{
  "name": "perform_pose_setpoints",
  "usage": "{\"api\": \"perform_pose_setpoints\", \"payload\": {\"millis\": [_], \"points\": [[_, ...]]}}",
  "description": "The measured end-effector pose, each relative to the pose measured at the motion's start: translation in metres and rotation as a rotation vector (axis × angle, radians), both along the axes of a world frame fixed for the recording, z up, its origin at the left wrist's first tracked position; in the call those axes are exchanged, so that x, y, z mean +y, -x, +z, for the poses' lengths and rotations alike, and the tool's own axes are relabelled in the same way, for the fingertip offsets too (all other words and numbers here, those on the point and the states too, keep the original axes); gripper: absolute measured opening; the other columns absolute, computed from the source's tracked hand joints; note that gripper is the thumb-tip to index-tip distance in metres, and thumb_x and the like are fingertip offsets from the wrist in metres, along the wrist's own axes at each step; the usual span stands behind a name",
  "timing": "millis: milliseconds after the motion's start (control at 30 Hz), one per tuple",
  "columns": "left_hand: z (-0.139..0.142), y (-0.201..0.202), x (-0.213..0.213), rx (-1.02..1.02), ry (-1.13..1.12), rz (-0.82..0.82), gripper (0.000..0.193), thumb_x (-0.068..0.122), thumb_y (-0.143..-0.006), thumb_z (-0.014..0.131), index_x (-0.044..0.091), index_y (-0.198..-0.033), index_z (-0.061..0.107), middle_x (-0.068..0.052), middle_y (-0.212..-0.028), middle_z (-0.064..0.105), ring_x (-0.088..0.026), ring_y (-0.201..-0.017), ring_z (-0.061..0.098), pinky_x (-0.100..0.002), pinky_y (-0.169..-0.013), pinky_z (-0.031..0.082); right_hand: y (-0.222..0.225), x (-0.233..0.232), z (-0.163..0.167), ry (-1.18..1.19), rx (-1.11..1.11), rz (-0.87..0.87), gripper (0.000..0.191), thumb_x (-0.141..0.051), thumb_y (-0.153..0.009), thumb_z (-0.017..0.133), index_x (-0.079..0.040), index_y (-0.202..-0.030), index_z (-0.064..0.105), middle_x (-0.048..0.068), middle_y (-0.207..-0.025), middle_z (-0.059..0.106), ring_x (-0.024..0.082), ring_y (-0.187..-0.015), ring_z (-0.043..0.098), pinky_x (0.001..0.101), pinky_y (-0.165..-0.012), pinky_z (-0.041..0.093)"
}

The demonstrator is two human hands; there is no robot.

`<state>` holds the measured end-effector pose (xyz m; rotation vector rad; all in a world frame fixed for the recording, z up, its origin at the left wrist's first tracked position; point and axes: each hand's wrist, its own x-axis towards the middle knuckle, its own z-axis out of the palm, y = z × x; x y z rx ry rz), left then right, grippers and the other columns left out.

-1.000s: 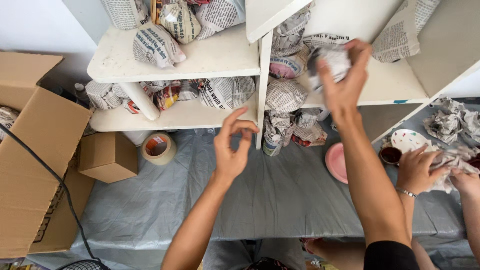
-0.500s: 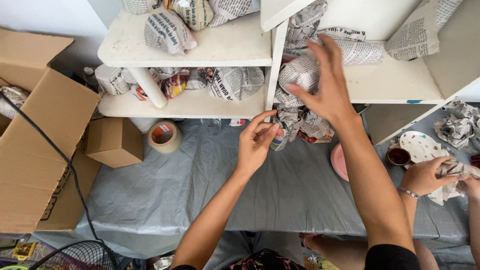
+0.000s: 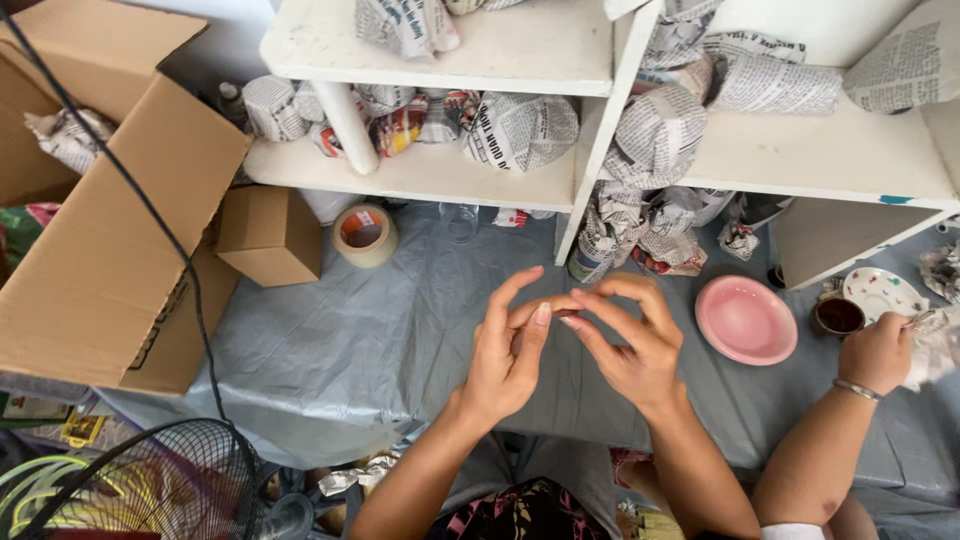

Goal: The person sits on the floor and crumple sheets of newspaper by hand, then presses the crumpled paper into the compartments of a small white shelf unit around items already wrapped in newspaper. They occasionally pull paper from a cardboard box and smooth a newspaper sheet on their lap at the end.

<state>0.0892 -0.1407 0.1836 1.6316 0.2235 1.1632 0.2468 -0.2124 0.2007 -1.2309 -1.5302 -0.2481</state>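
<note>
My left hand (image 3: 508, 350) and my right hand (image 3: 628, 345) are raised together over the grey plastic sheet (image 3: 400, 330), fingertips meeting in the middle; between my left thumb and my right forefinger sits a small brownish bit (image 3: 562, 313), too tiny for me to tell what it is, and the rest of my fingers curl loosely around it; neither hand grips anything else. Just past my right hand a pink plate (image 3: 745, 320) lies flat on the sheet; beside it stands a small dark cup (image 3: 838, 316), and behind that a white patterned saucer (image 3: 880, 292). At the right edge another person's hand (image 3: 880, 352), with a bracelet at the wrist, is closed on crumpled newspaper (image 3: 935, 345). Ahead of me the white shelf unit (image 3: 500, 45) holds many newspaper-wrapped bundles (image 3: 520, 130) on both levels; more bundles are wedged at the foot of its upright. Under the lower shelf a roll of tape (image 3: 365, 235) rests on the sheet, just beside a small closed cardboard box (image 3: 268, 235); a large open cardboard box (image 3: 110, 200) fills my left side; a black fan grille (image 3: 170, 485) shows at the bottom left.
</note>
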Motion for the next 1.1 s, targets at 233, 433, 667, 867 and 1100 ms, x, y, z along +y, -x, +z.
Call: {"api": "perform_pose_setpoints", "payload": {"millis": [233,433,667,867,1100], "points": [[0.006,0.025,-0.001,0.127,0.085,0.02,0.046,0.012,-0.113,0.043,-0.001,-0.154,0.027,-0.017,-0.124,0.075,-0.016,-0.099,0.068,-0.03,-0.089,0.053,0.021,0.003,0.025,-0.077,-0.236,-0.089,0.032,-0.001,-0.071,0.089,-0.009,-0.1,0.077,0.003,-0.099,0.07,0.025,-0.093,0.068,0.0379,-0.077,0.051],[0.01,0.038,0.005,0.05,0.164,-0.019,0.045,0.015,-0.114,0.042,-0.001,-0.154,0.028,-0.019,-0.127,0.073,-0.021,-0.116,0.07,-0.035,-0.103,0.054,0.033,0.009,0.026,-0.03,-0.227,-0.051,0.027,-0.005,-0.072,0.09,-0.007,-0.093,0.074,0.003,-0.095,0.069,0.024,-0.09,0.068,0.0376,-0.076,0.051],[0.01,0.055,0.034,0.024,0.197,0.104,0.033,0.008,-0.108,0.054,-0.002,-0.139,0.052,-0.016,-0.12,0.075,-0.02,-0.113,0.072,-0.034,-0.099,0.058,0.044,0.035,0.015,0.085,-0.083,0.032,0.023,-0.006,-0.075,0.089,-0.006,-0.091,0.073,0.004,-0.094,0.071,0.021,-0.085,0.069,0.034,-0.074,0.052],[0.004,0.066,0.052,0.053,0.126,0.235,0.021,0.005,-0.102,0.063,0.001,-0.122,0.069,-0.012,-0.119,0.073,-0.018,-0.11,0.072,-0.032,-0.093,0.059,0.056,0.068,0.008,0.21,0.048,0.116,0.016,0.002,-0.088,0.077,0.0,-0.104,0.074,0.01,-0.103,0.075,0.022,-0.088,0.073,0.0327,-0.074,0.058],[-0.003,0.081,0.081,0.05,0.098,0.379,0.019,0.003,-0.099,0.065,0.003,-0.118,0.071,-0.01,-0.119,0.072,-0.017,-0.107,0.07,-0.03,-0.089,0.057,0.062,0.119,0.034,0.263,-0.023,-0.026,0.025,-0.019,-0.078,0.092,-0.004,-0.08,0.071,0.006,-0.081,0.074,0.021,-0.072,0.071,0.0347,-0.066,0.054]]}}
